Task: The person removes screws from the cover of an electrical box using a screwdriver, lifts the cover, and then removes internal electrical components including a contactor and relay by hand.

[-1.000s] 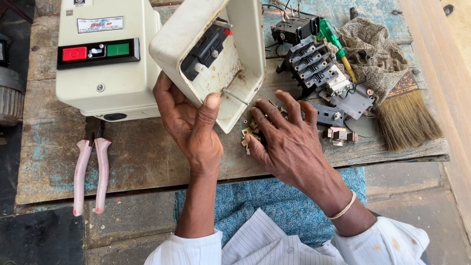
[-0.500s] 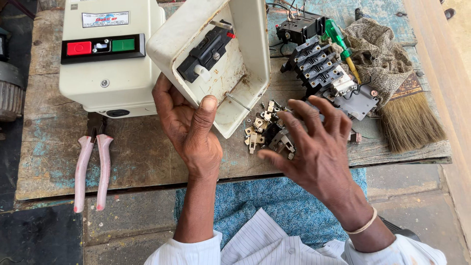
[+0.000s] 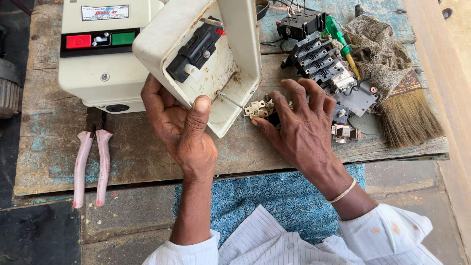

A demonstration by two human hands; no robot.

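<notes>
- Since half a second ago the right hand (image 3: 304, 130) has come down from just above the bench and now lies spread over the small parts, while the open box has tipped a little further up in the left hand's grip.
- Wooden bench (image 3: 44, 147): weathered planks with flecks of blue paint carry everything.
- Cream starter case (image 3: 98, 73): it stands at the back left, with a red and a green button on a black strip.
- Open cream box (image 3: 235, 54): tilted, its hollow facing the camera, a black switch part fixed inside; it overlaps the case's right edge.
- Left hand (image 3: 181, 127): it grasps the box's lower edge, thumb pressed on the rim, fingers behind.
- Right hand: fingers splayed and flat, fingertips touching a cluster of small metal contact pieces (image 3: 259, 108) just right of the box; it is not closed around anything.
- Black contactor block (image 3: 321, 61): it lies beyond the right hand's fingers.
- Brush (image 3: 409, 115): it rests at the bench's right edge, beside a crumpled cloth (image 3: 380, 46).
- Pink-handled pliers (image 3: 91, 164): they lie near the left edge, well apart from both hands.
- Green-handled screwdriver (image 3: 339, 33): it lies between block and cloth.
</notes>
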